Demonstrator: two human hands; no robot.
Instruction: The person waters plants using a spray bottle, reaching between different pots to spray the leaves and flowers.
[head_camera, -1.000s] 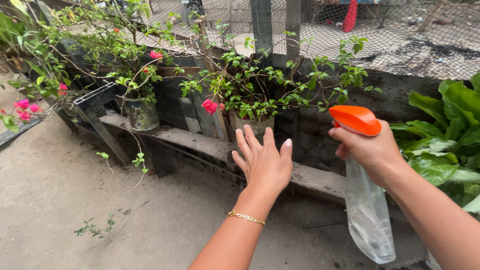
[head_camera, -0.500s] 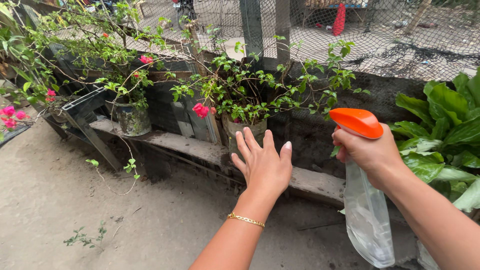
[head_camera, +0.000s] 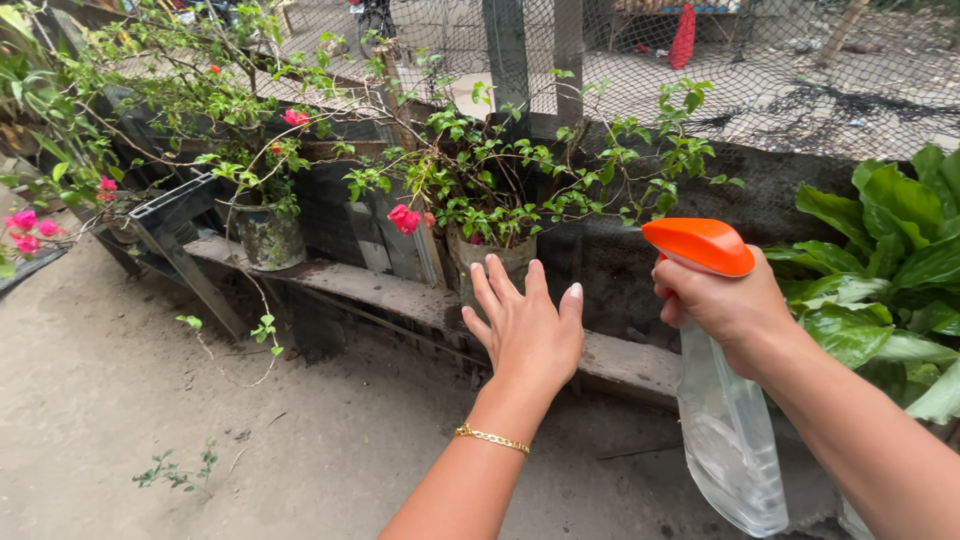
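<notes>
**Garden bench, two hands, one spray bottle**

Far left of the grip: bare earth floor (head_camera: 120, 400), open and wide, with a few small weeds (head_camera: 180, 468); pink blossoms (head_camera: 22, 230) at the frame's edge.

Further in: weathered pot (head_camera: 268, 238) on the plank bench (head_camera: 350, 282), holding a thin-stemmed shrub with red flowers.

Left of the grip: left hand (head_camera: 527, 325), fingers spread and flat, holding nothing, gold chain (head_camera: 492, 437) at the wrist. It hovers just in front of a second pot (head_camera: 500, 258), which holds a leafy plant (head_camera: 520, 180) with one red bloom (head_camera: 404, 218). The bench edge runs below the hand, open ground beneath.

At the grip: right hand (head_camera: 725, 305) wrapped around the neck of the spray bottle (head_camera: 735, 440), fingers at the trigger under the orange head (head_camera: 700, 245). The clear body hangs downward from the fist; contents cannot be told.

Behind: mesh fence (head_camera: 780, 80) closes off the far side.

Right of the grip: broad-leaved plant (head_camera: 900, 260), close beside the forearm.
</notes>
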